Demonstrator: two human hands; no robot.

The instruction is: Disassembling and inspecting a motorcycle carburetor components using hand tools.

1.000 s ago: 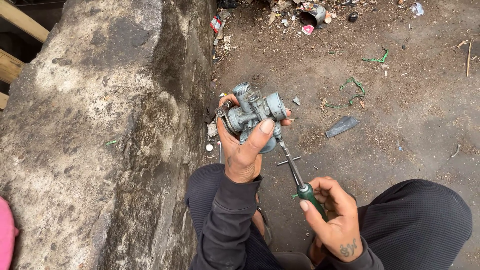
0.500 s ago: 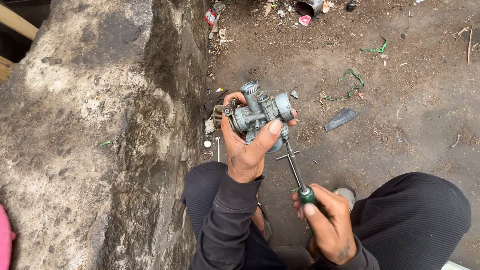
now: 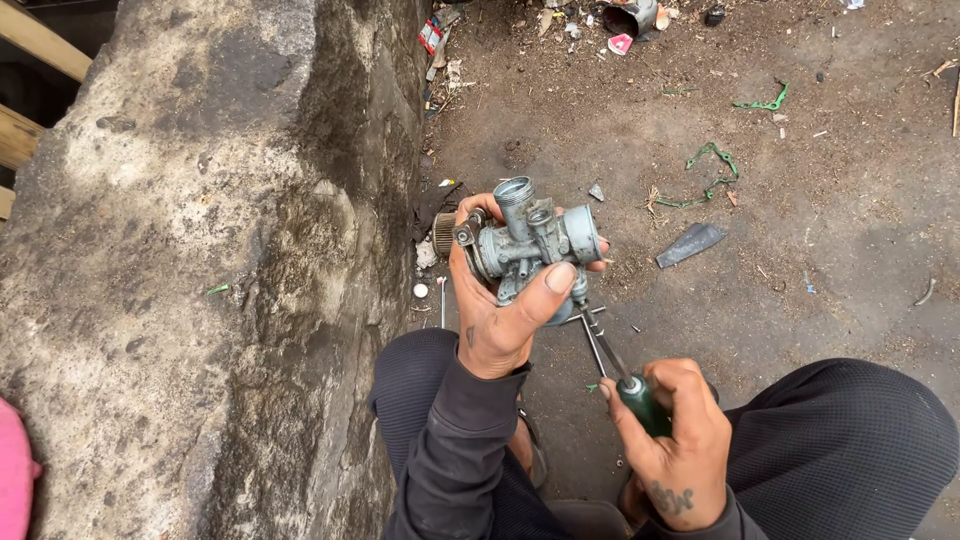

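My left hand grips a grey metal carburetor and holds it up in front of me, thumb pressed across its lower body. My right hand is wrapped around the dark green handle of a screwdriver. The steel shaft runs up and left, and its tip meets the underside of the carburetor. I am crouched, with both knees in dark trousers at the bottom of the view.
A large rough concrete block fills the left half. The dirt ground holds a flat dark metal piece, green wire scraps, a small white cap and litter with a can at the top.
The view has shifted a little. My right hand with the screwdriver has moved slightly right, and the carburetor stays in my left hand with the tip against it.
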